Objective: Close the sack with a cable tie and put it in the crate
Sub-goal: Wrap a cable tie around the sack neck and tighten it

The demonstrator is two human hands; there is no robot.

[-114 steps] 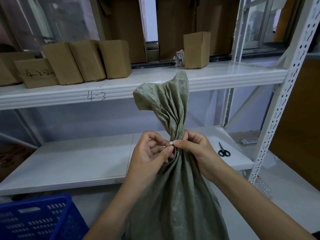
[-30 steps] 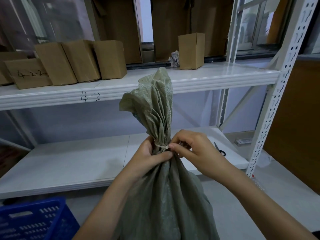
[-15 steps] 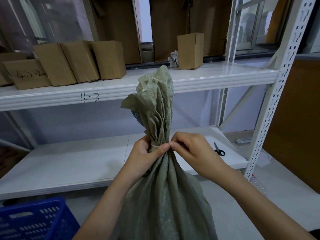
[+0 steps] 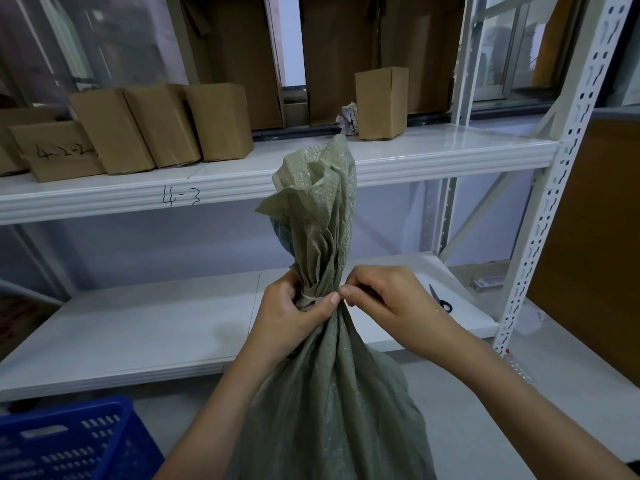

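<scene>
A grey-green woven sack [image 4: 329, 393] stands upright in front of me, its gathered neck rising to a ruffled top. A pale cable tie [image 4: 311, 298] circles the neck. My left hand [image 4: 287, 313] grips the neck just under the tie, thumb across the front. My right hand [image 4: 384, 299] pinches at the tie on the neck's right side with thumb and forefinger; the tie's tail is hidden. The blue plastic crate [image 4: 69, 441] sits on the floor at the lower left, partly out of frame.
A white metal rack stands behind the sack, with the lower shelf [image 4: 138, 327] at hand height. Black scissors [image 4: 440, 299] lie on that shelf at the right. Several cardboard boxes [image 4: 156, 129] line the upper shelf. A perforated upright [image 4: 540, 220] rises at the right.
The tie now shows snug round the neck. Both hands stayed at the neck with small finger shifts, and the ruffled sack top has leaned slightly.
</scene>
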